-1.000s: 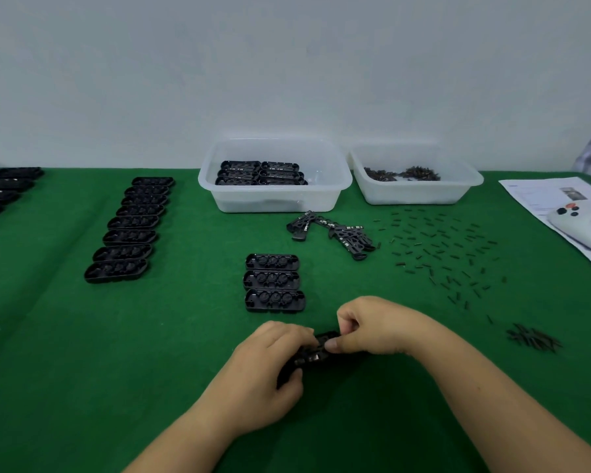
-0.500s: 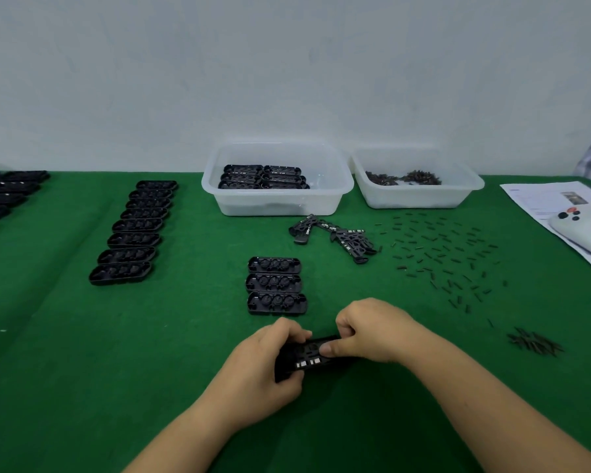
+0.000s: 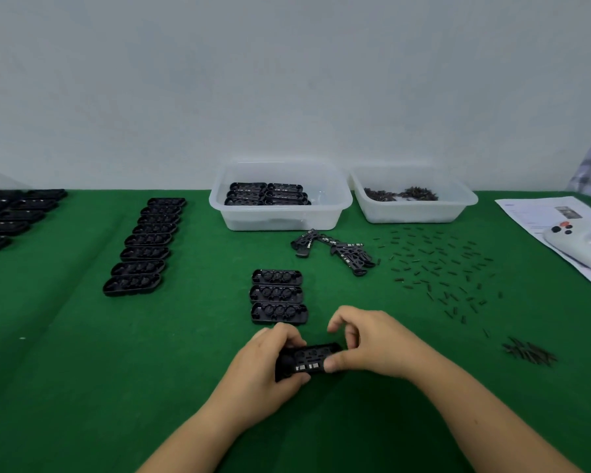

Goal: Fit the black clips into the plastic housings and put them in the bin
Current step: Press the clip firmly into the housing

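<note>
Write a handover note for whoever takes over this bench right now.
Left hand grips the left end of a housing just above the cloth; right hand pinches its right end, upper fingers lifted.
A clip looks seated in it; check that.
Done: six housings in the left bin.
Left: three housings just ahead of the hands, a row of eight to the left, more at the far left edge.
Loose clips lie in front of the bins.

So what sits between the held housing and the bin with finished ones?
Head view: three open housings in a short column, then bare green cloth up to the bin.
</note>
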